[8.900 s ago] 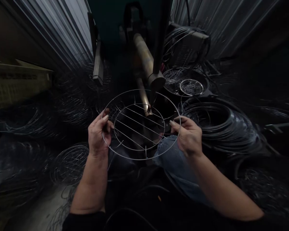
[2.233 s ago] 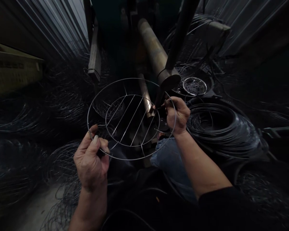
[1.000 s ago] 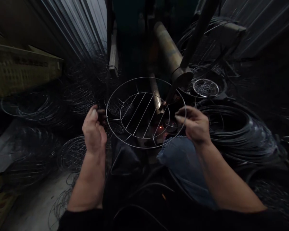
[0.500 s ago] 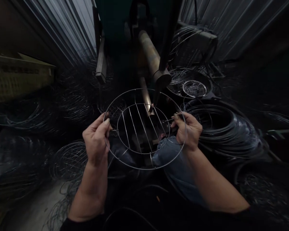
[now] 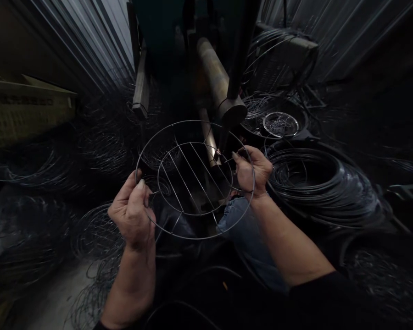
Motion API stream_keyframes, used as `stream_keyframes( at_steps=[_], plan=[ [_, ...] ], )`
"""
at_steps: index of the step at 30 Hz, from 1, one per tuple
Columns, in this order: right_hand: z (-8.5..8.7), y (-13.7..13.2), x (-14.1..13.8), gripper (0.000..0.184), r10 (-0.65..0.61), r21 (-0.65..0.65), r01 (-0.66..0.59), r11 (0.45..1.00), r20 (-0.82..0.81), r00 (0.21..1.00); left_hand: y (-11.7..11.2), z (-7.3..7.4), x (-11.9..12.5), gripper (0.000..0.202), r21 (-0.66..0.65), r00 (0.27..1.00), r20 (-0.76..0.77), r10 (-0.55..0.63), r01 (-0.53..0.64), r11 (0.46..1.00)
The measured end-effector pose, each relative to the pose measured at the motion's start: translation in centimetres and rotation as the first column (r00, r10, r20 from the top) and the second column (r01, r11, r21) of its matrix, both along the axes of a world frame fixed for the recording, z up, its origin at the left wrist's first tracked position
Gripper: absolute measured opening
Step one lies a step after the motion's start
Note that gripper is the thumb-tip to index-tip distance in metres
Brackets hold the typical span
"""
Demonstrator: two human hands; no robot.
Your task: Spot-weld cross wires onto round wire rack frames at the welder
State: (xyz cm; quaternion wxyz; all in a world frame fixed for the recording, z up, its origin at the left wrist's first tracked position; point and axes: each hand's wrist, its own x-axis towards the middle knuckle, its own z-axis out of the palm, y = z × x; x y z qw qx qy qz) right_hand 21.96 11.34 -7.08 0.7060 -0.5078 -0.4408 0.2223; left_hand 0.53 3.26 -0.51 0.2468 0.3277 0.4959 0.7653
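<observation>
A round wire rack, with an outer ring, a smaller inner ring, several parallel bars and short spokes, is held between my hands at a tilt. My left hand pinches the outer ring on its left side, thumb against fingers. On the other side my right hand closes around the outer ring, with a short spoke near its thumb tip. Just behind the rack stands the tip of a brass-coloured rod. A thick metal cylinder juts toward me above it.
A big coil of wire lies at the right, below a bowl of small metal pieces. More wire racks are stacked at the left. A yellow crate stands at far left; a wooden post hangs left of the cylinder.
The rack has shifted left and turned, so its bars slant more. My left hand has moved left and slightly down; my right hand has moved left and up. Both keep their grip.
</observation>
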Motion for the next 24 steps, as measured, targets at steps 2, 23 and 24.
stream_keyframes(
  at_steps=[2, 23, 24],
  plan=[
    [-0.1, 0.5, 0.0, 0.008, -0.018, 0.037, 0.017, 0.999, 0.036, 0.999, 0.2, -0.1, -0.1, 0.02, 0.001, 1.0, 0.006, 0.016, -0.016, 1.0],
    [0.9, 3.3, -0.5, 0.003, -0.003, 0.02, 0.0, 1.0, 0.147, 0.989, 1.0, 0.0, -0.6, 0.02, -0.009, 0.997, 0.051, 0.06, -0.06, 0.998],
    [0.9, 3.4, -0.4, 0.003, 0.016, 0.011, -0.018, 1.0, 0.145, 0.989, 0.9, 0.0, -0.5, 0.02, -0.009, 0.997, 0.054, 0.049, -0.048, 0.999]
  ],
)
